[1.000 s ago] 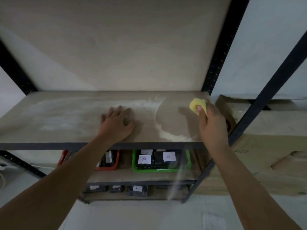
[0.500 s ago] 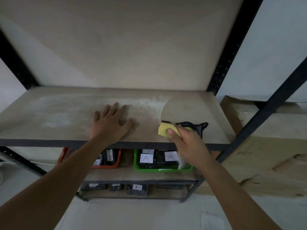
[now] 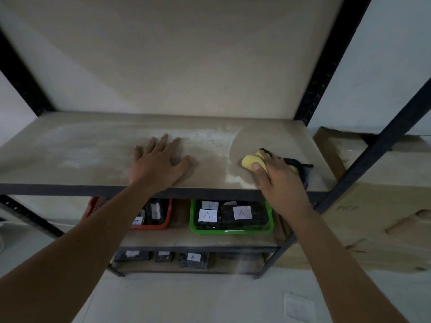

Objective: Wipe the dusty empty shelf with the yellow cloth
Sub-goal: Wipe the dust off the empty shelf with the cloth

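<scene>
The dusty shelf [image 3: 88, 145] is a pale wooden board in a black metal rack, with white dust across its left and middle. Its right part looks darker and wiped, edged by a curved dust line. My right hand [image 3: 278, 180] grips the bunched yellow cloth [image 3: 250, 161] and presses it on the board near the front right. A small heap of dust lies just in front of the cloth. My left hand [image 3: 158, 163] rests flat on the board near the front middle, fingers spread.
A dark object [image 3: 297, 164] sticks out behind my right hand on the shelf. Below are a green basket [image 3: 268, 227] and a red basket [image 3: 161, 226] with labelled black packs. A cardboard box [image 3: 382, 206] stands to the right of the black rack post [image 3: 373, 150].
My right hand swept the cloth from the back right corner to the front, then slightly back and right. The left hand stayed put. The view shifted a little.
</scene>
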